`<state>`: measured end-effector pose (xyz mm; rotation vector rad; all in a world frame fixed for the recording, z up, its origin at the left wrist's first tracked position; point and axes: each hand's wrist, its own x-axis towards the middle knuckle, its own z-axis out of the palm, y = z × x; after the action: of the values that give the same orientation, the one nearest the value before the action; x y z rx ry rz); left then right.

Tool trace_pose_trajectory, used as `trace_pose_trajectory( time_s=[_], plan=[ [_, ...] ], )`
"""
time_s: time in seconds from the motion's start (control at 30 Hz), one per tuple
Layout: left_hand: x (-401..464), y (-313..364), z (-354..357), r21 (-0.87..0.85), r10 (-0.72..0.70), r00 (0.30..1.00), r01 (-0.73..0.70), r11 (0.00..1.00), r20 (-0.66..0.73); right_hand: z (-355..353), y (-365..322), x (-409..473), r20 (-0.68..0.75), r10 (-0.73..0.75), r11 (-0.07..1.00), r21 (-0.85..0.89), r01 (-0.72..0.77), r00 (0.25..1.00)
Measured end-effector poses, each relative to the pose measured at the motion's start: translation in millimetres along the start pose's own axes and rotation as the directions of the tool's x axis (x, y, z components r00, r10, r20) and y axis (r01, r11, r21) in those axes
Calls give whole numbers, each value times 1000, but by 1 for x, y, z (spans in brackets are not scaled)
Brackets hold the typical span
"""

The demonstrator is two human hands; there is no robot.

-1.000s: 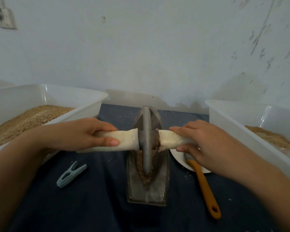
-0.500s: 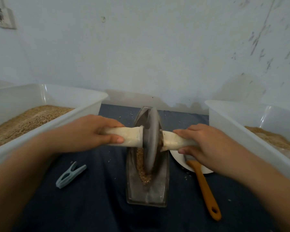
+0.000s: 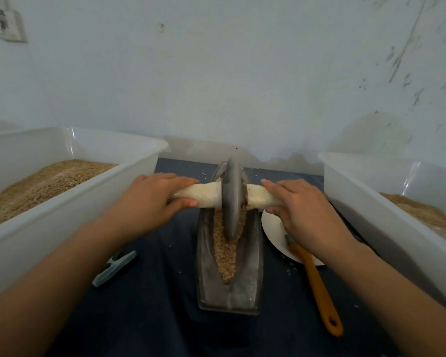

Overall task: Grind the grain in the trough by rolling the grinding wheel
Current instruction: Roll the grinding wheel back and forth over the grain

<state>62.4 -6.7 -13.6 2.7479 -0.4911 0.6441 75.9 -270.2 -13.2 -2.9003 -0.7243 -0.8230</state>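
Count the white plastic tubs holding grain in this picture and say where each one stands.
2. One white tub stands left of the trough; the other tub stands right of it. Both run past the frame edge.

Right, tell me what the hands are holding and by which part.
The grinding wheel, by its pale axle handles: left hand grips the left handle, right hand the right.

Scuffed pale wall (image 3: 242, 73), dim light

I see two white tubs (image 3: 144, 161) (image 3: 350, 176), a teal clothespin (image 3: 115, 266), a white plate (image 3: 273, 228) under an orange-handled utensil (image 3: 317, 284), dark cloth (image 3: 152, 318).
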Motion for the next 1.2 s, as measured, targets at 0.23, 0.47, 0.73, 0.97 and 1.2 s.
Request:
trace_pose_trajectory(
  time_s=[0.23,0.47,0.73,0.97,1.2],
  plan=[
    [-9,4,-44,-286,74,919,44,957,388,-41,0,-19,170,-106,990,106,88,980],
    [-5,0,-29,-212,-1,950,70,975,311,-26,-4,-13,106,-30,995,98,20,994],
    [0,-3,-4,-42,10,998,-7,999,66,-4,-2,-5,28,4,1000,21,-5,1000],
    [-11,2,-47,-345,89,899,71,936,428,-48,-1,-20,213,-112,988,131,85,971],
    [-3,0,-18,-158,-33,974,70,985,226,-21,-4,-9,88,-12,998,59,7,996]
  ],
)
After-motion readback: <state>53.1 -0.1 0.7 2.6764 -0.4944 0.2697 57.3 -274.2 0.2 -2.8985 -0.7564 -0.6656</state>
